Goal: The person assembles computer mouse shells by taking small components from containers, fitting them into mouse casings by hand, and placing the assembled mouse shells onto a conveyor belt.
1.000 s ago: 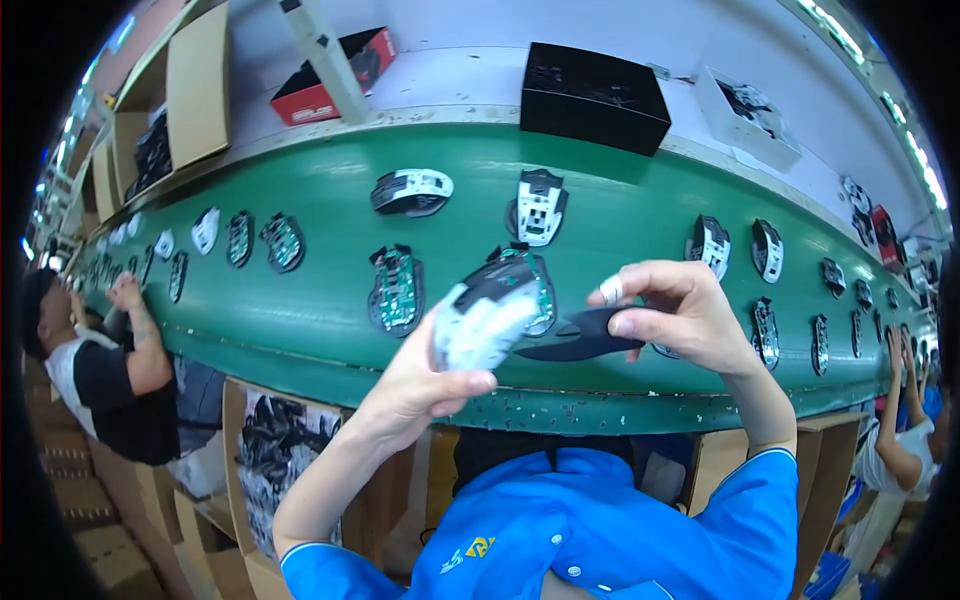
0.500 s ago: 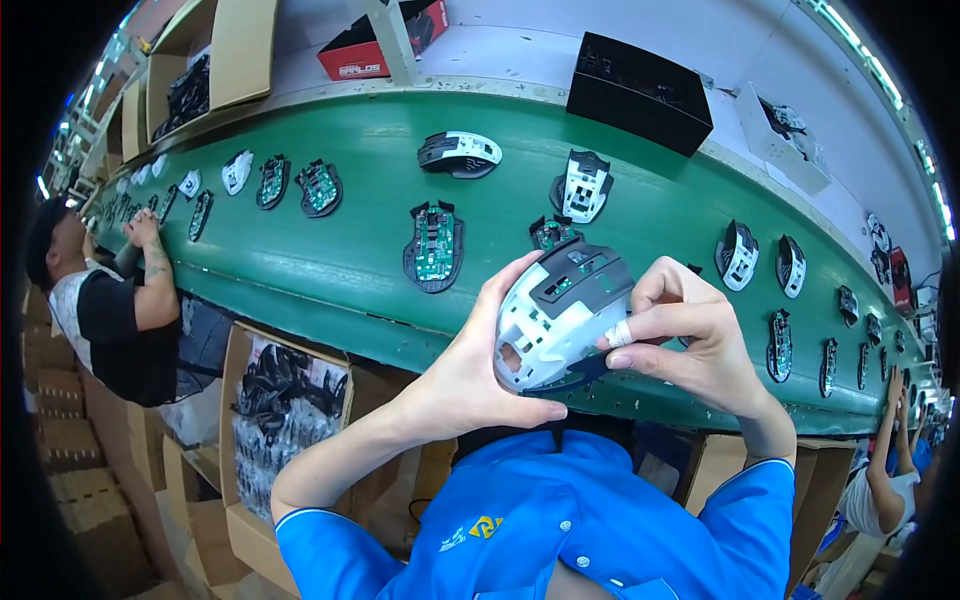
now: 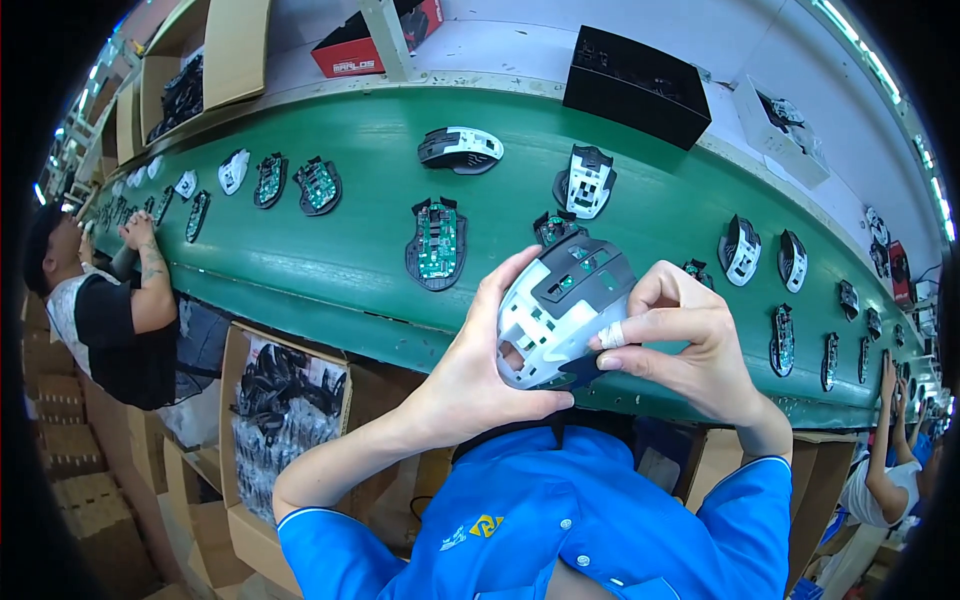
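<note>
Above the near edge of the green conveyor belt (image 3: 350, 240), my left hand (image 3: 465, 375) grips a white and dark grey computer mouse shell (image 3: 572, 318), tilted, with cut-outs in its top. Its thumb lies under the near end and its fingers along the left side. My right hand (image 3: 690, 345) is closed in a pinch at the shell's right side, white tape round the index fingertip. Whatever lies between that thumb and finger is hidden. Just beyond the shell, a mouse base with a green circuit board (image 3: 553, 228) is partly covered. Another circuit-board base (image 3: 436, 245) lies to the left.
Assembled white-and-black mice (image 3: 460, 150) and open bases are spread along the belt. Behind it stand a black box (image 3: 637, 90) and a red box (image 3: 348, 52). A carton of bagged black parts (image 3: 285, 420) stands below left. A co-worker (image 3: 105, 300) sits at left; another person's arms (image 3: 890, 430) reach in at right.
The mouse shell has turned and tilted slightly in my left hand. My right hand keeps its pinch at the shell's side with a small shift. The view has moved a little.
</note>
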`<state>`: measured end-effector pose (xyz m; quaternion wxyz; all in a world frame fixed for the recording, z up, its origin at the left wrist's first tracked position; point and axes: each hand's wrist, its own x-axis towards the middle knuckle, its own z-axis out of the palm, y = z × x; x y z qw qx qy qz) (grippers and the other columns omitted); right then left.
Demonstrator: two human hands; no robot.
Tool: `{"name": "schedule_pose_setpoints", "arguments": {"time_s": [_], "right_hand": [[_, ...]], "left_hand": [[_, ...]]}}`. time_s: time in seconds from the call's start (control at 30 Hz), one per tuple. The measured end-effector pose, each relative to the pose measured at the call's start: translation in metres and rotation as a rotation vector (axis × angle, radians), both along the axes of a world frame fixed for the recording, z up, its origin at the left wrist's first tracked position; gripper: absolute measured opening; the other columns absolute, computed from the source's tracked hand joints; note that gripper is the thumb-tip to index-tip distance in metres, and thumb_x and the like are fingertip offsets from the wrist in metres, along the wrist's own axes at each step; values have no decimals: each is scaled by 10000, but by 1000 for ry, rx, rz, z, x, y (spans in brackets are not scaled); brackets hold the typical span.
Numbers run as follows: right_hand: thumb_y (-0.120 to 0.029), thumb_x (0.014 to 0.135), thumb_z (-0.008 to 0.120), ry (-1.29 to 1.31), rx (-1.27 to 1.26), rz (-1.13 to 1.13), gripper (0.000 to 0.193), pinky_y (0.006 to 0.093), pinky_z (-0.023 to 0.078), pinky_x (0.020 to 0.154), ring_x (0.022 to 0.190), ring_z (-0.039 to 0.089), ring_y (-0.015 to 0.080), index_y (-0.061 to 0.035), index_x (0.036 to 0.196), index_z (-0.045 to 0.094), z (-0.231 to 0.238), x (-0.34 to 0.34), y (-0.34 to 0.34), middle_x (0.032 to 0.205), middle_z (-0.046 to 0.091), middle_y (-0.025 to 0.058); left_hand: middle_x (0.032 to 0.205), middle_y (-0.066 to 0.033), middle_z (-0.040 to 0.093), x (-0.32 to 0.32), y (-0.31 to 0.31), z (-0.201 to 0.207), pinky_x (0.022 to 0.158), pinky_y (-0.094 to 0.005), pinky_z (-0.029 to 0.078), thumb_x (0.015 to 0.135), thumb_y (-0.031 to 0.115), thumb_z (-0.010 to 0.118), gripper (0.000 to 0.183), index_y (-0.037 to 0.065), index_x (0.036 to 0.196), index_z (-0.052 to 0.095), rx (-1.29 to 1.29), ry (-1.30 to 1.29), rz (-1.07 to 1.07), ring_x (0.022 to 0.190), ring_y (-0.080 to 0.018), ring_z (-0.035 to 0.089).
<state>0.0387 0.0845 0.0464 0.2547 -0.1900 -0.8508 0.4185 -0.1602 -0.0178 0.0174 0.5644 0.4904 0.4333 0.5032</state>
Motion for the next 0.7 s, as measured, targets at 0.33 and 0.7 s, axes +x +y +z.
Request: {"name": "schedule_pose_setpoints", "arguments": {"time_s": [0.33, 0.7], "right_hand": [[-61, 694, 719, 70, 619, 28, 337, 267, 523, 581, 801, 604, 189, -142, 1021, 693, -8, 8, -12, 949, 591, 59], [-109, 562, 805, 4, 767, 16, 426, 289, 506, 582, 765, 589, 200, -185, 971, 713, 11, 1, -12, 889, 583, 36]], "left_hand": [[1335, -163, 320, -3, -9, 3, 1018, -351, 361, 666, 4, 742, 1003, 3, 1410, 69, -49, -3, -18, 1252, -229, 372], [1362, -146, 285, -5, -10, 4, 1029, -371, 374, 654, -38, 732, 1006, 45, 1422, 87, -28, -77, -47, 1277, -233, 350]]}}
